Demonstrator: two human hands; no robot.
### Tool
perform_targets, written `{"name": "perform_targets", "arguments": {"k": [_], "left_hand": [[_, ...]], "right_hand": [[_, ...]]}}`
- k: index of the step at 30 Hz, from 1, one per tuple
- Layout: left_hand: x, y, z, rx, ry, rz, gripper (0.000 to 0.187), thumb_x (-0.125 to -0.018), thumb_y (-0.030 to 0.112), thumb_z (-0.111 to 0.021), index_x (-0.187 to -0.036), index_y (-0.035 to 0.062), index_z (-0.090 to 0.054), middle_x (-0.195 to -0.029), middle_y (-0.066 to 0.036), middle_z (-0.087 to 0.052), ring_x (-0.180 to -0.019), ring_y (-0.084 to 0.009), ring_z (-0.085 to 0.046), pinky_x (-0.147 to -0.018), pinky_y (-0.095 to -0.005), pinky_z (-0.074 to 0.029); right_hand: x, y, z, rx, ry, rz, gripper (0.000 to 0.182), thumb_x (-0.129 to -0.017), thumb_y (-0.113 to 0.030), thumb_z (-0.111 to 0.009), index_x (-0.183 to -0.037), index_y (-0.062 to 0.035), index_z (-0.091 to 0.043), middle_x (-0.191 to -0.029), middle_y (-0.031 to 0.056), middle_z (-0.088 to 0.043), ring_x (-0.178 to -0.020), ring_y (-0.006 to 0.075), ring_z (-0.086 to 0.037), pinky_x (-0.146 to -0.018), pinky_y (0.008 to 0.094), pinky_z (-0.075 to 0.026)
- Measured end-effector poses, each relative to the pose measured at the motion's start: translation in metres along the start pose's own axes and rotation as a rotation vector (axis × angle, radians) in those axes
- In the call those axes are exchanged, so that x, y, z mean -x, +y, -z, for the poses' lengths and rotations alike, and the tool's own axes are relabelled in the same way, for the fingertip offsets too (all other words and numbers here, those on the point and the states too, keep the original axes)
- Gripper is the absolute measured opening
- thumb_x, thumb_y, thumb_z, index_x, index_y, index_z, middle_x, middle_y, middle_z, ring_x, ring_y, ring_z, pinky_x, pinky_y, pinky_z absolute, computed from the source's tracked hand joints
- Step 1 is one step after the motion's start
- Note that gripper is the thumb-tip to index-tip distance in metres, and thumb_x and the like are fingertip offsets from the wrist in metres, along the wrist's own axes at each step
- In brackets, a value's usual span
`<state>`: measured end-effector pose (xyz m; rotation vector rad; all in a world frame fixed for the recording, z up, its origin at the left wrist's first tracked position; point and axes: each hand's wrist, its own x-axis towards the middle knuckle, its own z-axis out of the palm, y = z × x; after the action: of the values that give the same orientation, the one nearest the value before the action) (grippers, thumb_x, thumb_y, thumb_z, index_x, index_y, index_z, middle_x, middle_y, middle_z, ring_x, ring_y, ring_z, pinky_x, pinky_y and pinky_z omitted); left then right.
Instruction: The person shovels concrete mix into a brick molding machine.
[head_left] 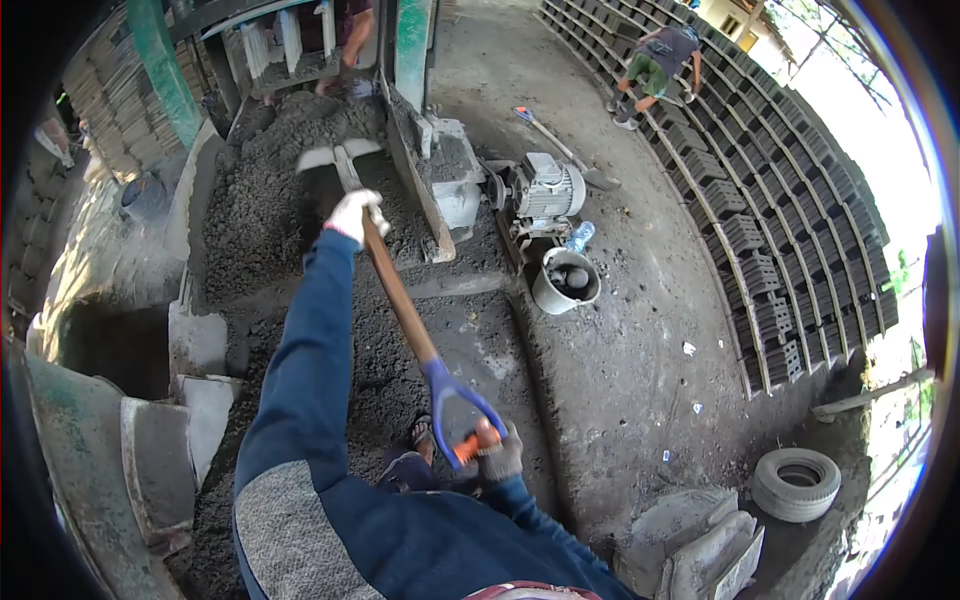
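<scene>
I hold a shovel with a brown wooden shaft [398, 295] and a blue D-grip with an orange bar. My left hand [355, 213], in a white glove, grips the shaft high up near the blade. My right hand [497, 455], in a grey glove, is closed on the orange grip. The shovel's grey blade [335, 165] rests over a heap of dark wet mix [265, 190]. Both my arms wear dark blue sleeves. My sandalled foot [422, 435] stands on the mix below the grip.
An electric motor [545, 190] and a grey bucket [565, 282] stand to the right of the heap. Rows of grey concrete blocks [770, 230] cover the ground at right, where a person [660, 65] bends over. A tyre [797, 482] lies at lower right. Another person [350, 45] stands at the green machine.
</scene>
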<state>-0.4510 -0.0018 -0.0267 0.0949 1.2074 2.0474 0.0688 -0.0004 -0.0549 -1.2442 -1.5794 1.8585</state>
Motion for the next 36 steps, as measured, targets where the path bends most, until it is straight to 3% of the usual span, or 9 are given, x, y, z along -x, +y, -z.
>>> {"name": "perform_targets", "arguments": {"k": [3,8,13,16,22,26,31,32,36], "left_hand": [[-0.035,0.029,-0.013,-0.094,0.344,-0.068,0.022,-0.088,0.027,-0.066,-0.086,0.0091,-0.053,-0.060,-0.006,-0.051,-0.053,-0.0242,-0.055,-0.055,-0.0456,-0.055],[0.079,0.040,-0.106,0.358,-0.048,0.008,0.029,-0.091,0.039,-0.065,-0.083,0.0126,-0.057,-0.060,-0.009,-0.055,-0.054,-0.0283,-0.058,-0.065,-0.0533,-0.054],[0.208,-0.003,-0.193,0.834,-0.290,0.122,0.036,-0.094,0.040,-0.063,-0.077,0.0095,-0.054,-0.074,-0.010,-0.058,-0.075,-0.0321,-0.062,-0.086,-0.0576,-0.048],[0.237,-0.047,-0.214,0.644,-0.566,-0.023,0.064,-0.095,0.060,-0.046,-0.097,-0.0011,-0.064,-0.100,-0.024,-0.068,-0.098,-0.0409,-0.066,-0.089,-0.0600,-0.050],[0.274,-0.065,-0.222,0.657,-0.773,-0.292,0.081,-0.094,0.070,-0.041,-0.123,-0.0039,-0.056,-0.112,-0.026,-0.065,-0.098,-0.0388,-0.067,-0.086,-0.0558,-0.052],[0.265,0.000,-0.170,0.789,-0.604,-0.397,0.092,-0.087,0.082,-0.031,-0.118,0.0002,-0.059,-0.112,-0.027,-0.064,-0.099,-0.0423,-0.061,-0.089,-0.0578,-0.044],[0.143,0.085,-0.055,0.885,-0.218,-0.280,0.075,-0.082,0.073,-0.047,-0.103,0.0016,-0.058,-0.119,-0.024,-0.061,-0.101,-0.0417,-0.060,-0.088,-0.0536,-0.047],[0.127,0.091,-0.037,0.868,-0.157,-0.223,0.067,-0.081,0.068,-0.053,-0.098,0.0028,-0.057,-0.112,-0.021,-0.062,-0.097,-0.0386,-0.060,-0.086,-0.0523,-0.048],[0.051,0.090,0.012,0.867,0.150,0.010,0.044,-0.082,0.050,-0.064,-0.082,0.0065,-0.055,-0.084,-0.014,-0.061,-0.080,-0.0320,-0.060,-0.077,-0.0510,-0.050]], "right_hand": [[-0.024,-0.060,-0.021,0.197,-0.173,0.213,0.042,-0.088,-0.034,-0.074,-0.107,0.0000,-0.060,-0.088,0.0090,-0.066,-0.080,0.0210,-0.065,-0.072,0.0380,-0.053],[0.014,-0.170,0.096,-0.344,0.072,0.408,0.045,-0.077,-0.011,-0.079,-0.117,-0.0027,-0.059,-0.089,0.0090,-0.064,-0.075,0.0205,-0.065,-0.061,0.0326,-0.055],[0.042,-0.326,0.231,0.694,0.499,1.060,0.068,-0.084,-0.063,-0.067,-0.101,0.0024,-0.061,-0.081,0.0049,-0.058,-0.075,0.0176,-0.060,-0.068,0.0317,-0.050],[0.036,-0.426,0.303,0.827,0.570,1.765,0.044,-0.092,-0.043,-0.066,-0.101,0.0007,-0.063,-0.092,0.0115,-0.065,-0.081,0.0223,-0.066,-0.072,0.0333,-0.054],[0.081,-0.610,0.131,0.574,-0.001,2.288,0.035,-0.095,-0.034,-0.061,-0.107,-0.0008,-0.059,-0.086,0.0100,-0.065,-0.068,0.0177,-0.066,-0.060,0.0295,-0.058],[0.090,-0.640,0.017,0.444,-0.380,2.357,0.030,-0.097,-0.028,-0.058,-0.111,-0.0019,-0.056,-0.082,0.0089,-0.064,-0.060,0.0146,-0.066,-0.052,0.0269,-0.061],[0.041,-0.510,-0.091,0.871,0.293,2.149,0.025,-0.085,-0.019,-0.074,-0.101,-0.0009,-0.066,-0.087,0.0045,-0.067,-0.071,0.0085,-0.065,-0.062,0.0251,-0.053],[0.028,-0.495,-0.107,0.777,0.017,2.078,0.026,-0.082,-0.016,-0.078,-0.099,-0.0011,-0.065,-0.082,0.0051,-0.066,-0.065,0.0098,-0.064,-0.056,0.0264,-0.052],[-0.030,-0.401,-0.069,0.880,0.149,1.710,0.035,-0.063,-0.003,-0.074,-0.097,-0.0072,-0.066,-0.088,0.0096,-0.066,-0.075,0.0260,-0.066,-0.069,0.0378,-0.053]]}}
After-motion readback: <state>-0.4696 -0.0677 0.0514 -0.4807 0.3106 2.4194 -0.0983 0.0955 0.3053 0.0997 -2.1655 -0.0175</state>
